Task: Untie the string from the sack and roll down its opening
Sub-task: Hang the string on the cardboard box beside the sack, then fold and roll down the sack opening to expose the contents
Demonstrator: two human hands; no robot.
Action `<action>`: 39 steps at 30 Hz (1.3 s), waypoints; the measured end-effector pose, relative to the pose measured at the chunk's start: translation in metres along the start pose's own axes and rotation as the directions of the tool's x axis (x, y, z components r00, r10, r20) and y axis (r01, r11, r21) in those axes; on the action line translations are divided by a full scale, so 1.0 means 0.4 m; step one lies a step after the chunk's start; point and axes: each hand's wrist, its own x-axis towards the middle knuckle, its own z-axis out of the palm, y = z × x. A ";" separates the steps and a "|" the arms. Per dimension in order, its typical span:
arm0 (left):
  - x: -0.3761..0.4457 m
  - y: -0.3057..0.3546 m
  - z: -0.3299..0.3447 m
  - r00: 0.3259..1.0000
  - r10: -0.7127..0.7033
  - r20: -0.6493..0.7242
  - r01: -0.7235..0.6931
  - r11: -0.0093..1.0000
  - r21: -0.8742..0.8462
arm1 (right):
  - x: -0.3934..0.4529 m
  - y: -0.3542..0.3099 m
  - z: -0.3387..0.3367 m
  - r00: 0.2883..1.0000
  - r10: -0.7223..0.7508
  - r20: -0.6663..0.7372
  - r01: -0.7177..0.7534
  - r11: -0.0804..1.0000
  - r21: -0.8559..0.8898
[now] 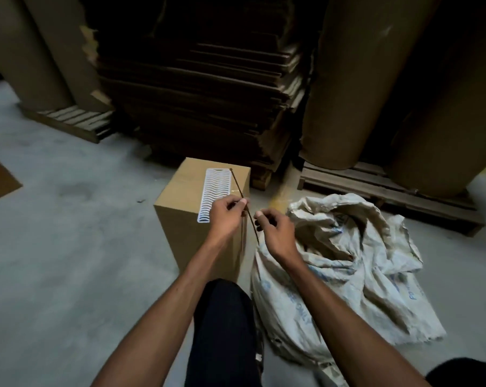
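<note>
Head view looks down on a person crouched on a grey concrete floor [54, 247], both bare forearms reaching toward the middle of the frame. Left hand [226, 216] pinches a thin dark string [240, 191] between thumb and forefinger, the other fingers curled in. Right hand [272, 226], just beside it, has its fingers curled around the lower run of the same string. The string runs straight and slanted, its upper end poking up over a tall cardboard box [180, 219] at centre frame, its lower end hanging near the right wrist. A white strip of stacked plastic pieces [213, 194] lies on the box top. The sack [347, 261], pale, crumpled and printed in blue, slumps on the floor at right centre, its mouth loose and open. Behind, flattened cardboard sheets [202, 88] are stacked high, with big brown paper rolls [356, 79] standing on wooden pallets [375, 185] at upper left and right.
</note>
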 end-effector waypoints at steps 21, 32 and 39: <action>0.241 -0.028 -0.162 0.996 0.065 -0.053 -0.018 0.785 0.619 | 0.187 -0.043 0.191 0.958 -0.050 0.282 0.205 0.806 -0.556; -0.045 -0.011 0.064 0.956 0.145 0.254 -0.267 0.788 0.554 | 0.041 0.035 -0.087 0.986 -0.035 0.164 0.127 0.792 -0.597; -0.235 -0.084 0.307 0.852 0.044 0.521 -0.403 0.691 0.600 | -0.119 0.175 -0.440 0.998 0.064 -0.004 -0.049 0.720 -0.692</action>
